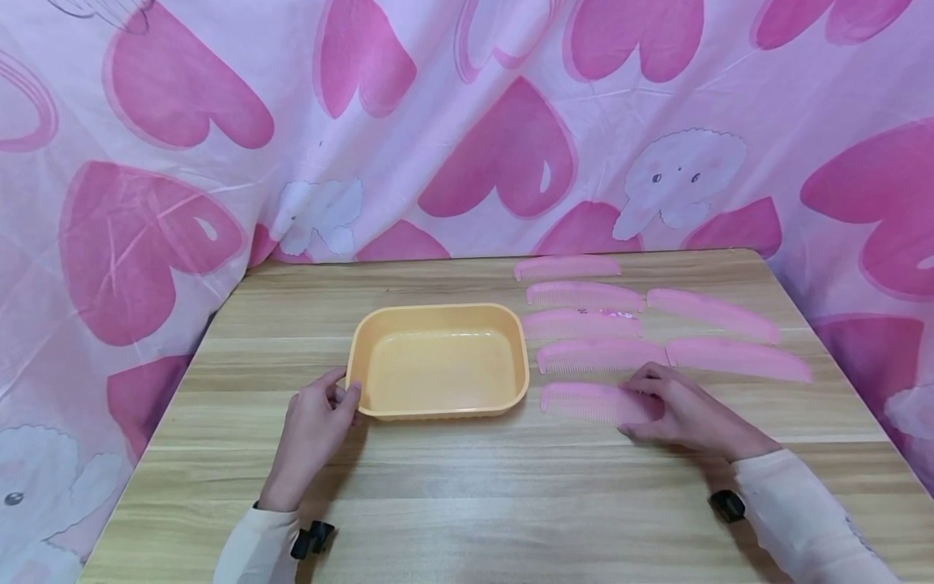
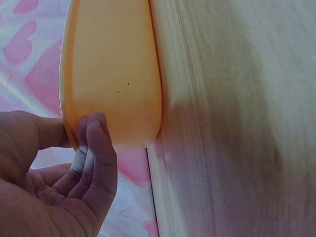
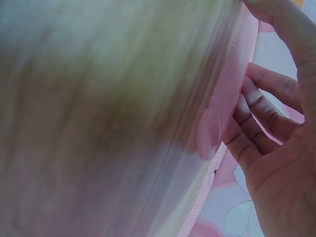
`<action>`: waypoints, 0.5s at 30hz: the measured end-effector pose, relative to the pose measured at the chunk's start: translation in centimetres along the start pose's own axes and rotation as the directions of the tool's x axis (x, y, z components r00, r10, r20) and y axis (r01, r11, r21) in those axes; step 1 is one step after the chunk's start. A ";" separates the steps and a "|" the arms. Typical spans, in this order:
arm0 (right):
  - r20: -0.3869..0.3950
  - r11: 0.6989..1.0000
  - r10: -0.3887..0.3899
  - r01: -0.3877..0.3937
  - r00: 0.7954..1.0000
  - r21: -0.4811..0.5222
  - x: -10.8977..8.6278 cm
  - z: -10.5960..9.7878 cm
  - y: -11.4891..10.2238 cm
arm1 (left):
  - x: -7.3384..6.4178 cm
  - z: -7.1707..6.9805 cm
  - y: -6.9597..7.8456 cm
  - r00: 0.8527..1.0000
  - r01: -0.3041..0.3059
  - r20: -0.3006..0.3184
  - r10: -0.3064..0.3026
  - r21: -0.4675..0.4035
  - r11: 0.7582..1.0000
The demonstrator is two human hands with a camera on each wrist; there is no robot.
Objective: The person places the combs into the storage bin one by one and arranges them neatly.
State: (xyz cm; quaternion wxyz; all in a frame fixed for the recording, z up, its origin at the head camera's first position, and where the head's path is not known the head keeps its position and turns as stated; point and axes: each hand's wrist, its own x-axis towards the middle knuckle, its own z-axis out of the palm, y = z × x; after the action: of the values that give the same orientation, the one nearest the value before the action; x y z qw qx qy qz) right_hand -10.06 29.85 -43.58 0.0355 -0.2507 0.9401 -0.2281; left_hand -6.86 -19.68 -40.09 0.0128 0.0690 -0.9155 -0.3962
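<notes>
A yellow rectangular plastic tray sits on the table, left of the combs. At its left end my left hand pinches the rim between thumb and fingers; the left wrist view shows the fingertips against the tray's wall. To the right lies a pink comb, the nearest one, teeth toward me. My right hand holds its right end, thumb on the near side and fingers on the far side. In the right wrist view the fingertips touch the edge of this comb, which is low at the tabletop.
Beyond the held comb, more pink combs lie in two columns, among them the farthest comb, a patterned comb and two right-hand combs. The wooden table backs onto a pink heart-print cloth.
</notes>
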 end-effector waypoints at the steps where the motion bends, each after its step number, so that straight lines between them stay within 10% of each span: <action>1: -0.003 1.000 -0.003 0.003 1.000 0.000 0.0 0.0 0.0 | 0.0 0.0 0.0 1.000 0.002 0.001 -0.002 0.000 1.000; 15: -0.045 1.000 0.005 -0.004 0.999 0.015 -0.1 -0.8 -0.2 | 0.0 -0.1 0.0 1.000 0.002 0.004 -0.002 -0.007 1.000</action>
State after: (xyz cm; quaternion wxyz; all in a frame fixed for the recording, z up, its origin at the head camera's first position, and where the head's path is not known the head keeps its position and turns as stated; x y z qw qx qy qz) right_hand -10.04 30.04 -42.74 0.0166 -0.2432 0.9395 -0.2408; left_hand -6.88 -19.75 -40.03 0.0109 0.0689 -0.9141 -0.3995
